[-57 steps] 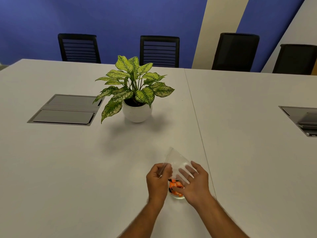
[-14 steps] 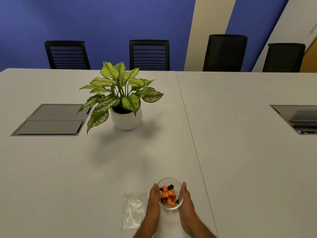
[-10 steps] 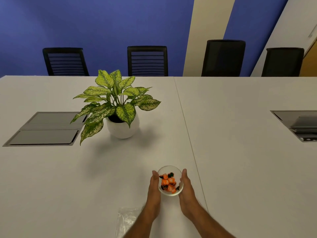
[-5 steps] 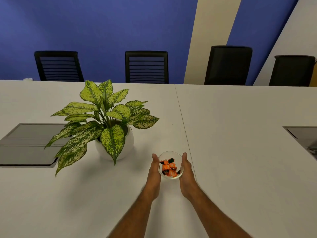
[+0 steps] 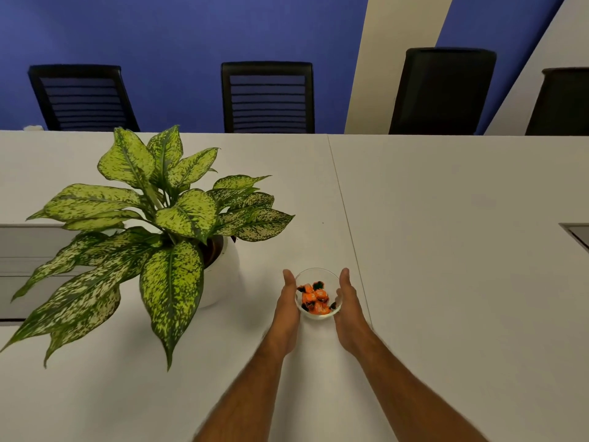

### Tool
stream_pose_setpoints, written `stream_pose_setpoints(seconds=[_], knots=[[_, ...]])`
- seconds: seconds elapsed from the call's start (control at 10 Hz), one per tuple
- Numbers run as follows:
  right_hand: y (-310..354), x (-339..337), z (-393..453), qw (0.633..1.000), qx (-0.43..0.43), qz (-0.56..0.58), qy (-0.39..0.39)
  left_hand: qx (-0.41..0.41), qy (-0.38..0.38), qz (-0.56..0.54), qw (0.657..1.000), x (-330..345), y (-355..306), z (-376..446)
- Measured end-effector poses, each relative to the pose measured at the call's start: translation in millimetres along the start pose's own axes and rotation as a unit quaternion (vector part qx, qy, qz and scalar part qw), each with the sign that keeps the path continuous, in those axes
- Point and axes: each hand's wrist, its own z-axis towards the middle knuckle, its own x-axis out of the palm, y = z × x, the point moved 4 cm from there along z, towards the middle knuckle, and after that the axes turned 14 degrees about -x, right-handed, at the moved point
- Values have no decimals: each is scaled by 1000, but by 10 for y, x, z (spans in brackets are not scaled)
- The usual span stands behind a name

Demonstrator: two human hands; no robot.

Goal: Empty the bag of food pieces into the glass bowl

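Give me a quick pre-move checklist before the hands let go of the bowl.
1. Food pieces inside glass bowl: ok.
2. Left hand and right hand flank the bowl, one per side: ok.
3. Bowl base resting flat on table: cannot tell, hands hide the sides.
4. Bowl apart from potted plant: ok, visible gap.
5. Bag empty: cannot tell, not in view.

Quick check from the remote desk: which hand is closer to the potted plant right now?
Left. The left hand cups the glass bowl on the side facing the potted plant; the right hand cups the bowl's far side, away from the plant.
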Motion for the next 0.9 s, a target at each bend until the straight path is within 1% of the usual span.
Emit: stream_pose_setpoints(seconds=[0.3,0.4,0.5,0.6,0.7,0.8,0.9], knots=[[-73,54,168,1000,3,-5,-4,-18,2,-4,1000,-20,-44,140],[-97,52,197,1000,0,-10,-5,-12,-13,7,1000,-47,-67,162],[-98,43,163,1000,-3,-10,-6,-24,-24,22,999,-140,-17,281],[-98,-25,105,1000,-8,1,-3,-25,-19,36,999,-363,225,741],[-89,-131,13,1000,-14,11,-9,-38,-62,97,993,-380,216,599],[-50,-295,-108,998,-41,22,-30,2,-107,170,980,-266,100,91],[85,-511,-321,992,-82,56,-80,33,-159,233,959,-311,226,-108]])
